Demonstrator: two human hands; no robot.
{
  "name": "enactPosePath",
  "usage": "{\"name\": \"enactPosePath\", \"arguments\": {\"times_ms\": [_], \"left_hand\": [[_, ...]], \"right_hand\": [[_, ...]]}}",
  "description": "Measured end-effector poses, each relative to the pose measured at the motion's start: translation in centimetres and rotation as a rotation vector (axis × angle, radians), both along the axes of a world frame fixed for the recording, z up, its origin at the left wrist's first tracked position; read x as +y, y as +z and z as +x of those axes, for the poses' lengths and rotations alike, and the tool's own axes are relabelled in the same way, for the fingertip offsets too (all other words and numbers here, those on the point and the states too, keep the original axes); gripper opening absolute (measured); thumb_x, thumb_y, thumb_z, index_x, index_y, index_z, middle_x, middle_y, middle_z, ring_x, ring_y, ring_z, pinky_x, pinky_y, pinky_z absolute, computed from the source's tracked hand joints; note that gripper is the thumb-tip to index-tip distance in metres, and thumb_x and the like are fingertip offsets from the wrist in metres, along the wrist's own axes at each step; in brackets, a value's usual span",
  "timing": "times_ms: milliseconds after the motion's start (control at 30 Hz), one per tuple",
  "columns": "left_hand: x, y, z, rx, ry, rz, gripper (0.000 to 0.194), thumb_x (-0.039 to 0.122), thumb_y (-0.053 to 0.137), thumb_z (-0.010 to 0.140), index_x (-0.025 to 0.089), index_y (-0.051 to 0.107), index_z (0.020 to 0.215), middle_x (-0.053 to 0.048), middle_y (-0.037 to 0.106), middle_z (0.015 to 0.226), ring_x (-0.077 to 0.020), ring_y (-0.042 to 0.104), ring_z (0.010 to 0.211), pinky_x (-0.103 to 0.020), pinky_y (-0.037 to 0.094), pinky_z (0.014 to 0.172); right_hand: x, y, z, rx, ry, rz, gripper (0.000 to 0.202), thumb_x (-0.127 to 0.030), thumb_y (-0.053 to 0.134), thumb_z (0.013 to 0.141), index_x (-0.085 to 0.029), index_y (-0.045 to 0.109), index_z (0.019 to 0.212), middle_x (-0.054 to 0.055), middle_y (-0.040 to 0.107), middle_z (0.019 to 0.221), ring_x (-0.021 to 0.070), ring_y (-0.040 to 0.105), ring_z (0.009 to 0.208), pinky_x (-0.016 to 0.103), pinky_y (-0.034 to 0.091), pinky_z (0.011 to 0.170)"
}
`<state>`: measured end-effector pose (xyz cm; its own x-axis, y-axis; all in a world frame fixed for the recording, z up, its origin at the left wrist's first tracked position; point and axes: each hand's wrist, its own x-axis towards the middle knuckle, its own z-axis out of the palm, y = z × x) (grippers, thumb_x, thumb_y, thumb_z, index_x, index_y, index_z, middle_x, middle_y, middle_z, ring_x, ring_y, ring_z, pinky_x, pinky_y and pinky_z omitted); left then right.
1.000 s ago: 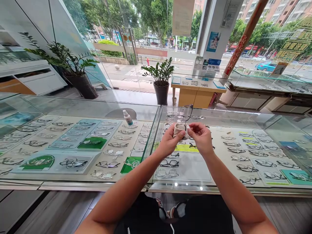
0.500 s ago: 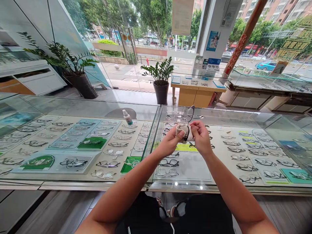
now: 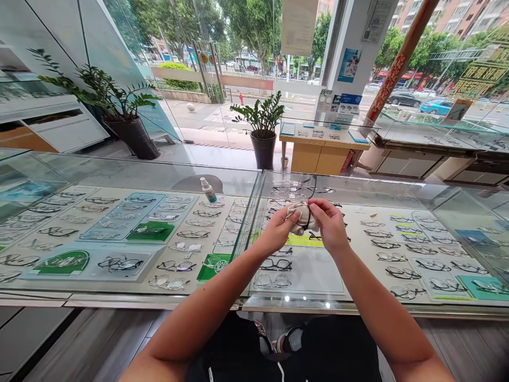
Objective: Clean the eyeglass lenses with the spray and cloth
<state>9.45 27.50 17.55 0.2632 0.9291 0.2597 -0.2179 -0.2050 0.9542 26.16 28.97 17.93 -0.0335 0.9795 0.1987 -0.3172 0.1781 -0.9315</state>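
A single head-worn camera is positioned above the wearer's lap (image 3: pixel 286 345), on the near side of the glass display counter (image 3: pixel 246 305), and is directed forward and downward. The left hand (image 3: pixel 278 229) and right hand (image 3: pixel 331 225) occupy the close range, slightly right of frame centre. Coverage extends from the shoes (image 3: pixel 292 340) at the bottom edge, across the counter top, to the window front and street (image 3: pixel 207 114) at far range.
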Motion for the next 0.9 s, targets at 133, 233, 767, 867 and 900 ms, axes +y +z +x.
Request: {"name": "enactPosePath", "arguments": {"times_ms": [133,233,767,867,900], "left_hand": [[-0.2,0.0,0.0,0.000,-0.100,-0.007,0.047,0.058,0.082,0.090,0.016,0.068,0.104,-0.003,0.065,0.088,-0.0137,0.059,0.077,-0.026,0.051,0.073],[-0.3,-0.3,0.1,-0.001,-0.080,-0.049,0.050,0.059,0.087,0.084,0.016,0.066,0.101,-0.001,0.064,0.084,-0.0136,0.060,0.074,-0.026,0.051,0.070],[0.1,-0.6,0.4,-0.063,0.062,-0.097,0.061,0.076,0.074,0.088,0.015,0.067,0.081,-0.002,0.063,0.073,-0.0123,0.053,0.064,-0.026,0.044,0.062],[0.5,-0.6,0.2,-0.146,0.082,-0.175,0.062,0.076,0.080,0.083,0.015,0.070,0.084,-0.003,0.067,0.074,-0.0137,0.059,0.067,-0.027,0.048,0.064],[0.7,-0.5,0.1,-0.170,0.102,-0.195,0.062,0.076,0.081,0.082,0.015,0.071,0.085,-0.003,0.068,0.075,-0.0143,0.060,0.068,-0.027,0.049,0.065]], "right_hand": [[0.3,0.0,0.0,0.037,0.023,-0.068,0.032,-0.051,0.093,0.075,-0.026,0.083,0.092,0.003,0.080,0.096,0.0167,0.066,0.080,0.027,0.054,0.068],[0.1,0.1,-0.2,-0.007,0.050,-0.073,0.034,-0.056,0.091,0.076,-0.026,0.081,0.089,0.002,0.078,0.089,0.0152,0.060,0.070,0.028,0.050,0.060],[-0.5,1.0,-0.3,0.117,0.132,-0.135,0.034,-0.052,0.091,0.073,-0.025,0.073,0.085,0.000,0.068,0.080,0.0138,0.057,0.065,0.027,0.050,0.058],[0.0,1.2,0.3,0.176,0.080,-0.121,0.035,-0.049,0.094,0.070,-0.026,0.072,0.084,0.000,0.068,0.084,0.0138,0.056,0.068,0.027,0.052,0.061],[0.2,1.2,0.5,0.200,0.073,-0.115,0.035,-0.047,0.094,0.069,-0.026,0.072,0.084,0.000,0.068,0.086,0.0135,0.055,0.069,0.027,0.052,0.062]]}}
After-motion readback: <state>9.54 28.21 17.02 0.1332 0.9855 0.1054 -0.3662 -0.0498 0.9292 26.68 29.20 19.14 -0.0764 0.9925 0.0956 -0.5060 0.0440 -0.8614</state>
